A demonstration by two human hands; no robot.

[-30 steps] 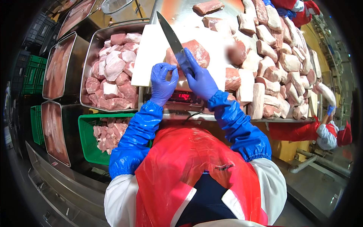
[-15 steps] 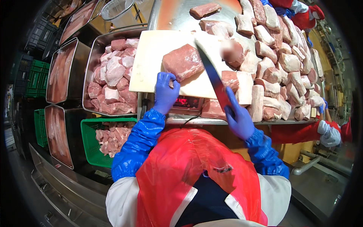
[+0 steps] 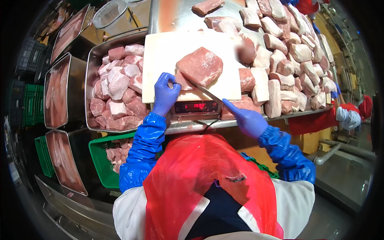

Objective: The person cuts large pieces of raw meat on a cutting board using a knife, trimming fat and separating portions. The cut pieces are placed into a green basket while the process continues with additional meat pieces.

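A thick slab of pink raw meat (image 3: 202, 66) lies on the white cutting board (image 3: 160, 52). A thin flap (image 3: 183, 82) hangs at its near left side. My left hand (image 3: 165, 95), in a blue glove, is closed with finger and thumb pinching the flap's edge. My gloved right hand (image 3: 250, 118) grips a long knife (image 3: 209, 94), its handle mostly hidden in the fist. The blade points to the far left and lies against the slab's near side, between slab and flap; its tip is hidden at the meat.
A scale with a red display (image 3: 196, 107) sits at the board's near edge. Left stand a metal tub of meat chunks (image 3: 87, 92) and a green basket (image 3: 98, 160). Many meat pieces (image 3: 302, 52) cover the steel table at right. Other workers' sleeves (image 3: 347, 114) show far right.
The knife has come down from above the board's right side to the slab's near edge, swinging left. The slab is turned, and a flap now shows beside my left hand.
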